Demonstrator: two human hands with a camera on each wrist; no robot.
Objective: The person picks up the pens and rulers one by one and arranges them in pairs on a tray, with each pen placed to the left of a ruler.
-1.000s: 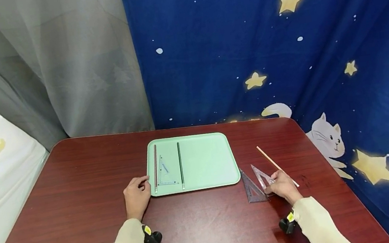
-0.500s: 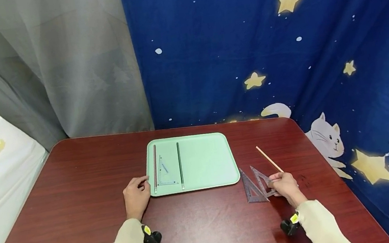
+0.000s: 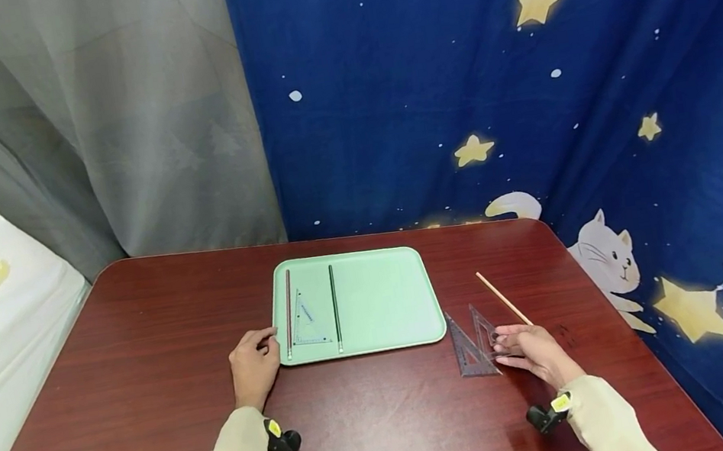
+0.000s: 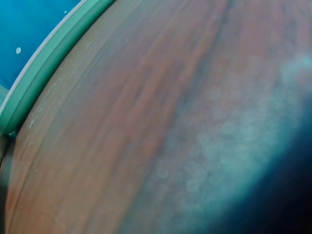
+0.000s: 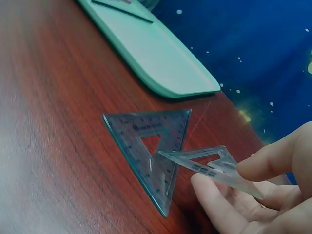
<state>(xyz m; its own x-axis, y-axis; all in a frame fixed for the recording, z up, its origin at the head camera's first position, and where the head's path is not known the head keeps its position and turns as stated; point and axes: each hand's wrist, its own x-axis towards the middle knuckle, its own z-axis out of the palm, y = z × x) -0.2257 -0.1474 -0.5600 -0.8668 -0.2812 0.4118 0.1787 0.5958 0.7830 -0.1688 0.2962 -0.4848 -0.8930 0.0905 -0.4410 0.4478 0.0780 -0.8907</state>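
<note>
1. The right hand (image 3: 537,351) was partly closed, pinching a clear triangular set square (image 5: 204,170) between its fingertips; the gap between its digits was narrow.
2. That held set square was tilted, with a cut-out in its middle. In the right wrist view its pointed corner overlapped the edge of the set square lying on the table (image 5: 156,183); whether the two touched could not be told.
3. The set square lying on the table was flat, just beside the near right corner of the tray and left of the right hand.
4. A thin pale wooden stick (image 3: 502,297) lay slantwise on the table beyond the right hand, which hid its near end.
5. The left hand (image 3: 256,367) rested at the near left corner of the mint-green tray (image 3: 386,299), fingers bent and touching the rim; whether it gripped the rim could not be told.
6. Inside the tray, a dark red pencil (image 3: 288,313) lay along the left side and a dark green pencil (image 3: 335,306) lay roughly parallel to it. A transparent set square with blue markings (image 3: 311,339) sat between them.
7. The tray stood on a reddish-brown wood-grain table (image 3: 145,364).
8. Behind the table hung a grey curtain (image 3: 168,129) and a blue curtain printed with stars (image 3: 385,99).
</note>
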